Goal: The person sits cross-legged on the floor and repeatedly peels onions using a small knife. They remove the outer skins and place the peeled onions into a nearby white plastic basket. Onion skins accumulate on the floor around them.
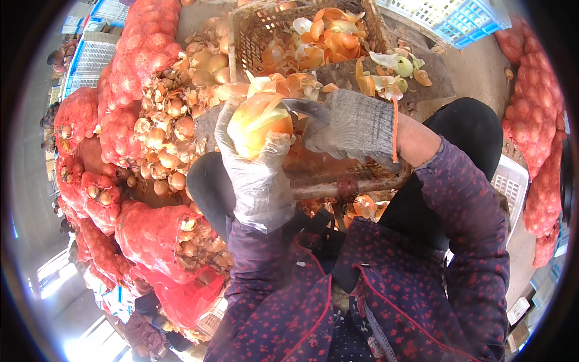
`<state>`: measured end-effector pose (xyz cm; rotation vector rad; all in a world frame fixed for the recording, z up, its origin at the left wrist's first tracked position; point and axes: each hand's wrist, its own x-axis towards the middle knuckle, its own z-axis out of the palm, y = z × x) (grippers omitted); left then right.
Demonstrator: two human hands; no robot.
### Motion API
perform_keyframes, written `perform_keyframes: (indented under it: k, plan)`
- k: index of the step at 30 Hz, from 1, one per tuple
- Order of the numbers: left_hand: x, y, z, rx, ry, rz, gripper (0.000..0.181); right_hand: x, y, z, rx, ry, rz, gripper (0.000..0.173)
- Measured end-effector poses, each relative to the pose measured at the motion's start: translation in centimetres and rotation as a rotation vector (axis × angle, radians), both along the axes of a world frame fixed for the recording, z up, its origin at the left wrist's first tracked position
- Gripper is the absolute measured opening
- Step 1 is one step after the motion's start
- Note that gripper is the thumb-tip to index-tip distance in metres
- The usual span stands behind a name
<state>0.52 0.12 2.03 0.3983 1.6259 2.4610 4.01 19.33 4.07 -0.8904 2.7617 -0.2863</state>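
Observation:
My left hand, in a thin clear plastic glove, cups a large onion whose outer skin is partly peeled back, baring pale yellow-green flesh. In a grey knit glove with an orange cuff, my right hand grips a knife; its handle is hidden in the fist. The dark curved knife blade meets the upper right side of the onion. Both hands are above a brown plastic crate between my knees, with a worn board lying across it.
Onion skins fill the crate's far end. To the left lies a heap of loose onions, beside red mesh sacks of onions. More mesh sacks line the right. A blue-and-white basket stands at the far right; trimmed onion scraps lie on the board.

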Motion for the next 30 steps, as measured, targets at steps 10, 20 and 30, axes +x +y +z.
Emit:
perform_keyframes:
  k: [10,20,30]
  plan:
    - [0.5,-0.9,0.5,-0.146,-0.066,-0.041,0.084,1.4,0.7,2.5,-0.606,-0.813,-0.667,0.023]
    - [1.1,0.0,0.4,-0.082,-0.405,-0.050,0.057,3.6,-1.7,-1.5,-0.184,-0.137,-0.756,0.022]
    - [1.1,-0.1,0.3,-0.002,-0.516,-0.087,0.051,2.9,-1.5,-0.5,-0.010,-0.049,-0.731,0.015]
